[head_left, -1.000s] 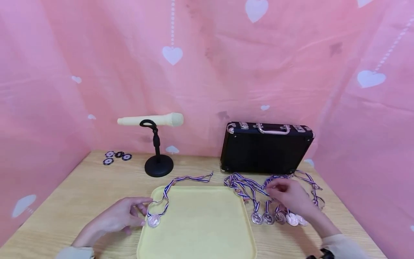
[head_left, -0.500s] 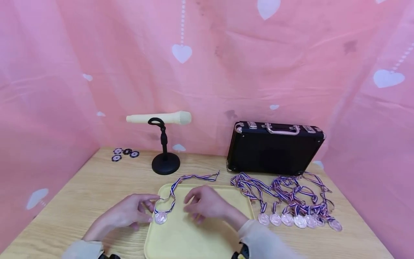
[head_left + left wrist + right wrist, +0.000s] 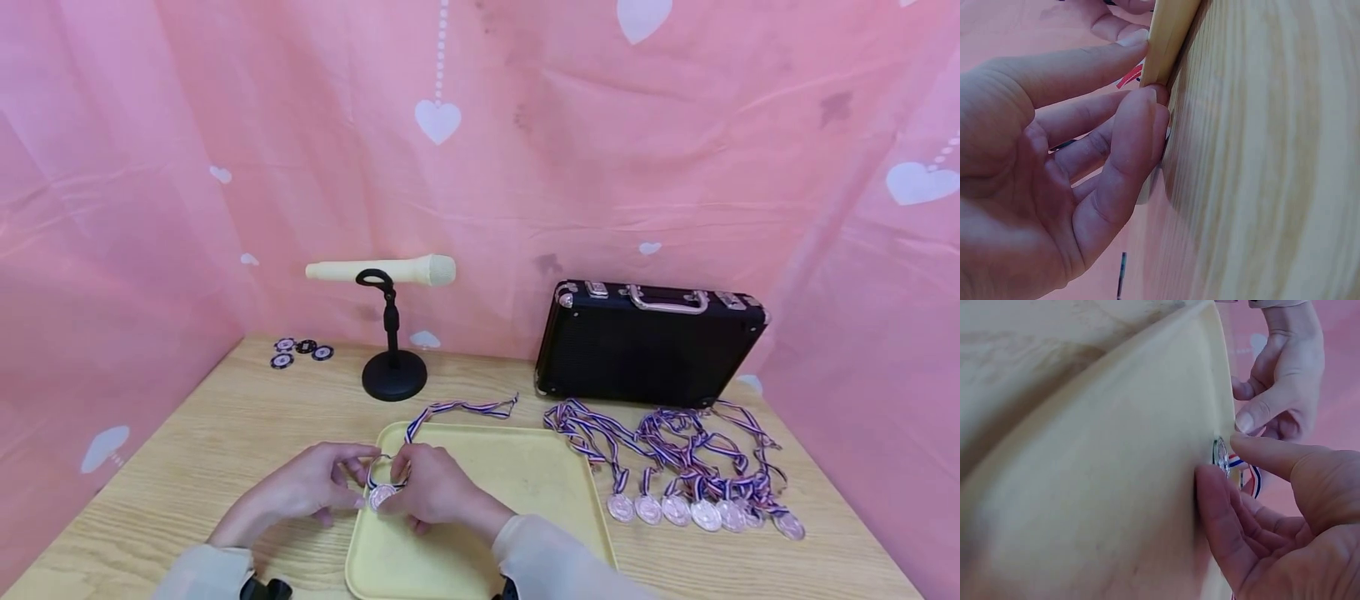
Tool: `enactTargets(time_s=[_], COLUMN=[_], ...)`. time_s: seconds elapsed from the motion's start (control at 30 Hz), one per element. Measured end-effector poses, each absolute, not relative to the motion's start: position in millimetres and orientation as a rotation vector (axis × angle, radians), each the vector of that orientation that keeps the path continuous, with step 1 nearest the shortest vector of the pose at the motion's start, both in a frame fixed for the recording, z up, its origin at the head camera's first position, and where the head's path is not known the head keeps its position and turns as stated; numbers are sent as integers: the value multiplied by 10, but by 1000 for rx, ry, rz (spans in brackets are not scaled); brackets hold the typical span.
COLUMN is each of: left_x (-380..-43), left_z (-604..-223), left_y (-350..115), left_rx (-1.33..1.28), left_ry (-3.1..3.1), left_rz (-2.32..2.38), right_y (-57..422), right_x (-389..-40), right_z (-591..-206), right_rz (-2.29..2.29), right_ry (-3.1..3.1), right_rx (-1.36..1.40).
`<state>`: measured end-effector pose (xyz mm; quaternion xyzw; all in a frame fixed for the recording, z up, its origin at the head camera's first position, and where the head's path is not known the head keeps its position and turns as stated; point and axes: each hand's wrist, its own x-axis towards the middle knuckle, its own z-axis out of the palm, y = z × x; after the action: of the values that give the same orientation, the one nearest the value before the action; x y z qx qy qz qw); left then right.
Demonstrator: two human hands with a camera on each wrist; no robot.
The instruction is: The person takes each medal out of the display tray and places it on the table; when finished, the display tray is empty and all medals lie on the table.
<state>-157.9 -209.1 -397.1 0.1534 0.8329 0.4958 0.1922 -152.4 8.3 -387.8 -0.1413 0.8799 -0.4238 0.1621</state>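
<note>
A round medal (image 3: 381,497) on a striped red, white and blue ribbon (image 3: 457,407) lies at the left side of a pale yellow tray (image 3: 517,467). The ribbon runs over the tray's far left corner onto the table. My right hand (image 3: 435,487) is at this medal, thumb and fingertips around its edge; the right wrist view shows the medal (image 3: 1222,455) between them. My left hand (image 3: 307,483) is beside the tray's left edge, fingers loosely bent. In the left wrist view its thumb touches the tray's side (image 3: 1169,34), with the other fingertips just below.
Several medals (image 3: 676,510) lie in a row right of the tray, their ribbons (image 3: 600,429) tangled behind them. A black case (image 3: 648,354) stands at the back right. At the back left are a white microphone (image 3: 408,270) on a black stand (image 3: 394,375) and several poker chips (image 3: 307,346).
My right hand has moved left from the row of medals, across the tray, to the medal at its left side. The left hand stays beside the tray. The head view has shifted slightly left.
</note>
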Motion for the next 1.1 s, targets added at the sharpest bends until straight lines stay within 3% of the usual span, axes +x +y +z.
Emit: enactTargets(time_s=[0.43, 1.1], left_x=[-1609, -1591], left_z=[-3979, -4020], left_y=[-2060, -2083], left_rx=[441, 396], left_ry=[2335, 2336], left_rz=[1391, 1409], right_y=[86, 593], right_x=[-1545, -1716], right_z=[-3939, -3625], right_rz=[-1059, -1579], right_ry=[2617, 2101], right_rx=[-554, -425])
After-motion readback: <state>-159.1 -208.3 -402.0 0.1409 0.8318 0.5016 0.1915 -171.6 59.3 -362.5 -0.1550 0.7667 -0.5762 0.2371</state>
